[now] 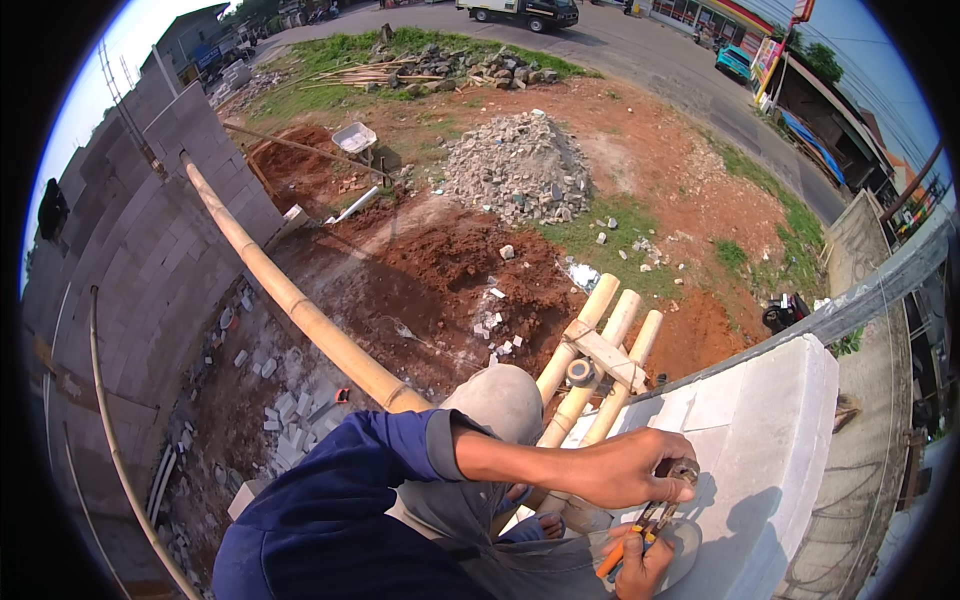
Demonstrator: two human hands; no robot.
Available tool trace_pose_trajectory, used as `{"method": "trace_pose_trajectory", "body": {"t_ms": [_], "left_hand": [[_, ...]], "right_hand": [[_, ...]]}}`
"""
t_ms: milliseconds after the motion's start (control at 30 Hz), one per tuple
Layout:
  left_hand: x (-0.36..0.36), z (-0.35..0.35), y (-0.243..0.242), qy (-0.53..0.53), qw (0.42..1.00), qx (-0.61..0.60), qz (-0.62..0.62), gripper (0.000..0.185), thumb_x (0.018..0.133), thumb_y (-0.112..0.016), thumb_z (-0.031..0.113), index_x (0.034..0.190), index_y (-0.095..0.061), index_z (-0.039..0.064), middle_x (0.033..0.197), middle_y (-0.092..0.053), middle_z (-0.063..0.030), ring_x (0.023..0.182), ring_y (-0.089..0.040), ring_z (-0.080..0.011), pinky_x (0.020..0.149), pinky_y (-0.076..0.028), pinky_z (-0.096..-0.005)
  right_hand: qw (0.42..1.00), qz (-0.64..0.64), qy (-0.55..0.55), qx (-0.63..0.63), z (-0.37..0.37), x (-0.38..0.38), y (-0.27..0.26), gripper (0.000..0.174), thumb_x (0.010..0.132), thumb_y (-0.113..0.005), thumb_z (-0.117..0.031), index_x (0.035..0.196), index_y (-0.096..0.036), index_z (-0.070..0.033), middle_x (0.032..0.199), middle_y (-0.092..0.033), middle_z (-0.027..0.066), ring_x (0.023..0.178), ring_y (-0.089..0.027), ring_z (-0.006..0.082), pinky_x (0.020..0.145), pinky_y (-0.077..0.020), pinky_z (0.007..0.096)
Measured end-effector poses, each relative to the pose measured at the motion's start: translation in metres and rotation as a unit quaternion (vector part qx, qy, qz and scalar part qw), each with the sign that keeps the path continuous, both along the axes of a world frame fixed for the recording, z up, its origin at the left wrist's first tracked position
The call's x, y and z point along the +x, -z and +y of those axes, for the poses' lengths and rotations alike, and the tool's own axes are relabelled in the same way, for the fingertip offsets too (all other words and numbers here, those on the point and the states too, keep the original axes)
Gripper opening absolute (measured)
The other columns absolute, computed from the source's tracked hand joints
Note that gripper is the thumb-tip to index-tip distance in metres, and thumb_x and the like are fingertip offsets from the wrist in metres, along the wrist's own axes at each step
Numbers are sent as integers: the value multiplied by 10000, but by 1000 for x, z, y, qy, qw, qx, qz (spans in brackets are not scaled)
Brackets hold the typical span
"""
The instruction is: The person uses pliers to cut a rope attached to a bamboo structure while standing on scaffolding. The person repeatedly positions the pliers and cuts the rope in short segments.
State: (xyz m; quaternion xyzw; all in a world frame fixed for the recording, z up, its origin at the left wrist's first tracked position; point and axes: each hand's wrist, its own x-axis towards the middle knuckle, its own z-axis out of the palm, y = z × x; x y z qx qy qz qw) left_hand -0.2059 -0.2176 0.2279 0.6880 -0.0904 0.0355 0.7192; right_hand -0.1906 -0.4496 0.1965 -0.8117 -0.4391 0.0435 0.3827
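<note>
My right hand (646, 564), low in the picture, is closed around the orange and blue handles of a pair of worn pliers (651, 517). The fingers and thumb of my left hand (637, 465) pinch the pliers' dark metal head; whether a small piece also sits in the jaws I cannot tell. Both hands are over my bent leg, beside a wall of pale lightweight blocks (720, 427). Beyond my left wrist, several bamboo poles (598, 298) lie side by side under a wooden crosspiece (606, 354) lashed to them. A small round roll (580, 372) rests there.
A long bamboo pole (300, 307) spans from the block wall (180, 217) at left to beside my knee. Far below lie broken blocks (292, 427), red soil (450, 255), a rubble heap (521, 165) and a wheelbarrow (355, 138). A truck (525, 11) is on the road.
</note>
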Motion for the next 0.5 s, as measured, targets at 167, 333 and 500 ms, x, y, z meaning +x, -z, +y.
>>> {"method": "trace_pose_trajectory", "body": {"t_ms": [167,333,500], "left_hand": [[0,1,-2,0,1000,12,-7,388,997,-765,282,1100,-673,-80,981,-699,-189,915,-681,-272,813,-526,-415],[2,1,1,0,1000,14,-2,397,998,-764,289,1106,-673,-82,1002,-695,-195,932,-680,-278,825,-524,-420],[1,1,1,0,1000,6,6,396,997,-767,279,1119,-673,-86,1002,-695,-195,935,-680,-278,827,-524,-418]], "right_hand": [[937,338,72,55,-6,-12,3,394,1107,-564,-204,745,-631,-62,610,-585,28,502,-538,148,480,-414,339],[972,226,18,67,7,-8,-12,387,1119,-545,-177,766,-634,-49,627,-603,26,508,-535,118,460,-401,308],[896,433,68,66,-6,-12,-11,349,1102,-567,-162,791,-656,-30,628,-607,26,528,-561,143,485,-428,320]]}}
